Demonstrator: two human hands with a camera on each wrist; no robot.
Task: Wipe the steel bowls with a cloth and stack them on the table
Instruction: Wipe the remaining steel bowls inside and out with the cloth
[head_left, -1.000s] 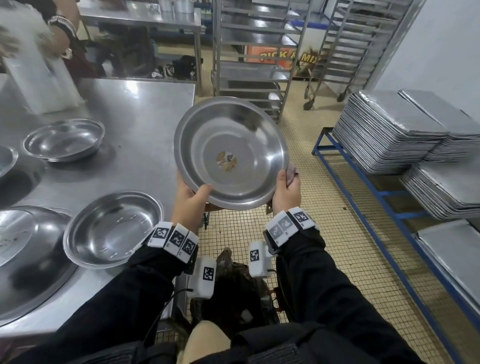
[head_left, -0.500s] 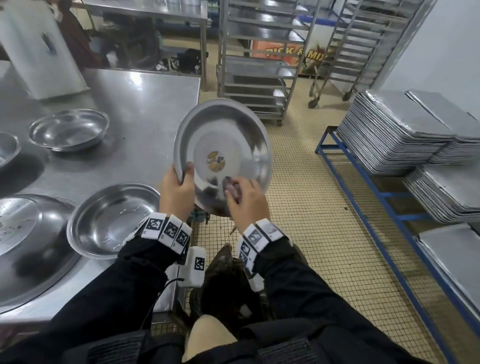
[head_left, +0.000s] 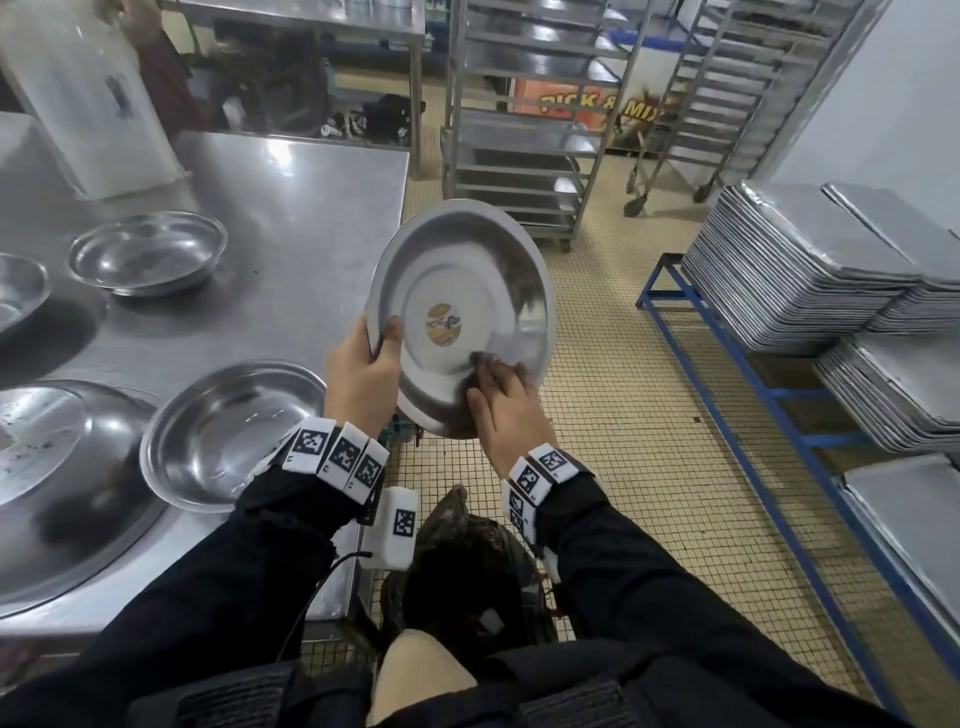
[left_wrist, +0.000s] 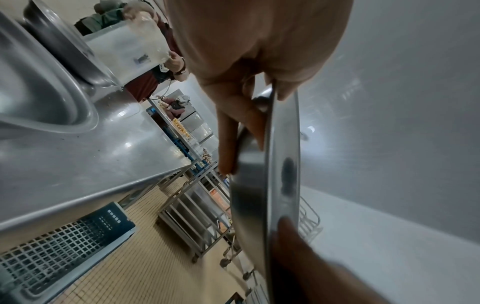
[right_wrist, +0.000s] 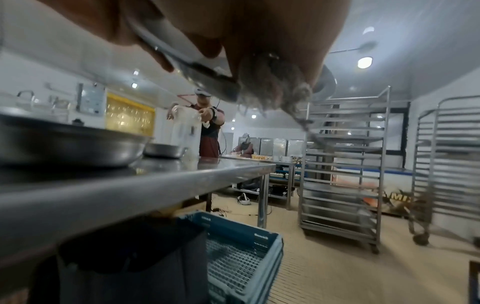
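Observation:
I hold a steel bowl (head_left: 467, 291) tilted up beside the table's right edge, a round sticker at its centre. My left hand (head_left: 363, 374) grips its left rim, thumb inside; in the left wrist view the fingers (left_wrist: 228, 131) lie on the bowl's (left_wrist: 275, 185) back. My right hand (head_left: 504, 410) presses a grey cloth (head_left: 485, 361) against the lower inside of the bowl; the right wrist view shows the frayed cloth (right_wrist: 275, 88) bunched under my fingers. Another steel bowl (head_left: 228, 431) sits upright on the table (head_left: 291, 218) near the front edge, and a third (head_left: 148, 254) further back.
A large steel basin (head_left: 62, 478) sits at the table's left, another bowl's edge (head_left: 15, 296) beyond it. Wheeled racks (head_left: 524, 119) stand behind, stacked trays (head_left: 800, 265) on a blue frame at right. A blue crate (right_wrist: 241, 255) lies under the table. Another person (right_wrist: 210, 127) works at the far end.
My right hand left the bowl's right rim and came inside with the cloth, now rubbing the lower right of the inside. The bowl has tilted more upright and turned toward me.

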